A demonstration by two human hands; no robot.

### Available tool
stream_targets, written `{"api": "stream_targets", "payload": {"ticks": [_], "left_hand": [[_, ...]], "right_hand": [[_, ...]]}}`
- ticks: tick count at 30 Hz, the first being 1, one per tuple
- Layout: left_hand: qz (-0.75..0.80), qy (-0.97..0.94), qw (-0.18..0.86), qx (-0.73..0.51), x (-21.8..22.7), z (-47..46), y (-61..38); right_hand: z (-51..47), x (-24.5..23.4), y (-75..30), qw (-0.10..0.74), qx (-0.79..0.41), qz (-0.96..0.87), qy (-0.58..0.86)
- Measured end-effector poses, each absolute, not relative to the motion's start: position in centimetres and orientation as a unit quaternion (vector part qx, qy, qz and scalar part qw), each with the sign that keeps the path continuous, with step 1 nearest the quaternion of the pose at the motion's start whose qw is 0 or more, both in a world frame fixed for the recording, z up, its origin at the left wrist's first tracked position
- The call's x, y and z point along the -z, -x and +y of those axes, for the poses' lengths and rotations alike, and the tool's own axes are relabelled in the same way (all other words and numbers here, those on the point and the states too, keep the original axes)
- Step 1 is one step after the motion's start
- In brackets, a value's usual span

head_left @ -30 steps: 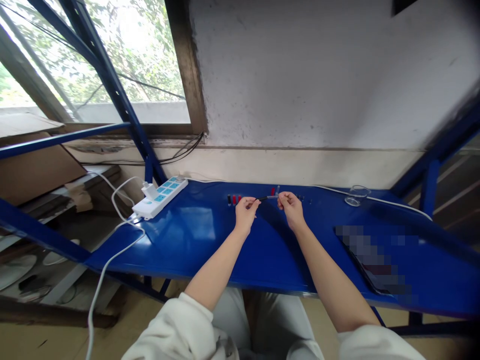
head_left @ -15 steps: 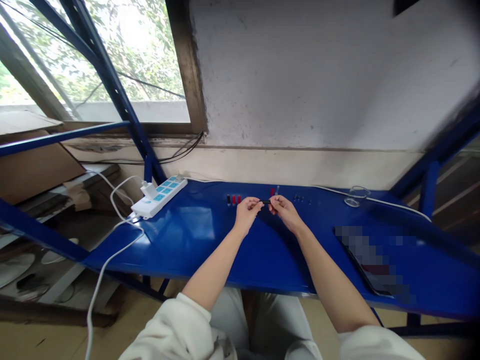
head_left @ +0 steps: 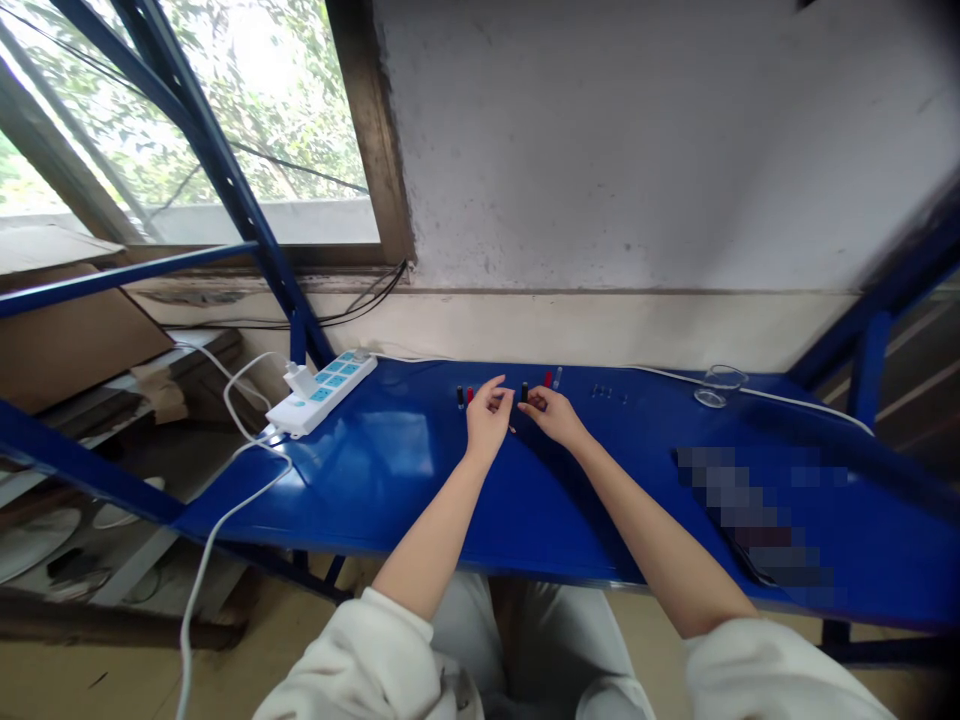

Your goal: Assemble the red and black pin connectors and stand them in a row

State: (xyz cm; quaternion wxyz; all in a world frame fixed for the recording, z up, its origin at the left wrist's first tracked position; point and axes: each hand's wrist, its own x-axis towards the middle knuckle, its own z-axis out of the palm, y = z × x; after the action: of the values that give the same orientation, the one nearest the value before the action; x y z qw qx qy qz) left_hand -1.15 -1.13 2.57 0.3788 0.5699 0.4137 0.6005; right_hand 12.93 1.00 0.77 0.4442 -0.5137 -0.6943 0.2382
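My right hand (head_left: 553,413) pinches a small black tube (head_left: 524,392), which now stands upright at its fingertips, just over or on the blue table. Facing it from the left, my left hand (head_left: 490,420) is apart from the tube, its index finger raised and the others loosely curled, with nothing visible in it. Beside the left hand stand a small black-topped tube (head_left: 460,397) and a red one (head_left: 470,395); the hand may cover more. Behind the right hand are another red tube (head_left: 548,379) and a clear tube (head_left: 558,377).
Several tiny pieces (head_left: 601,391) lie right of the tubes. A clear round container (head_left: 711,396) is near the wall, by a white cable. At the right lies a dark, blurred-out flat object (head_left: 731,520). A white power strip (head_left: 322,392) with a plug sits at the left edge.
The black tube was level between both hands; now it is upright in my right hand. My left hand has let go, and its fingers have spread.
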Motion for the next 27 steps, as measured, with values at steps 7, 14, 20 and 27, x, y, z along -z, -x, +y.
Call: {"api": "stream_targets", "payload": {"ticks": [7,14,20,27], "left_hand": [[0.45,-0.483,0.34,-0.67,-2.5,-0.3,2.1],[0.429,-0.337,0.414,-0.729,-3.2,-0.1,2.3],[0.423,-0.291,0.44,-0.736,-3.6,-0.1,2.5],[0.446,-0.364,0.413,-0.706,-3.0,0.0,2.2]], "right_hand": [[3.1,-0.5,-11.2,0.353,-0.208,-0.683,0.605],[4.5,-0.5,-8.8,0.268,-0.151,-0.714,0.629],[5.3,-0.5,-7.9,0.228,-0.137,-0.733,0.627],[4.7,-1.3,-8.4,0.187,-0.156,-0.733,0.635]]}}
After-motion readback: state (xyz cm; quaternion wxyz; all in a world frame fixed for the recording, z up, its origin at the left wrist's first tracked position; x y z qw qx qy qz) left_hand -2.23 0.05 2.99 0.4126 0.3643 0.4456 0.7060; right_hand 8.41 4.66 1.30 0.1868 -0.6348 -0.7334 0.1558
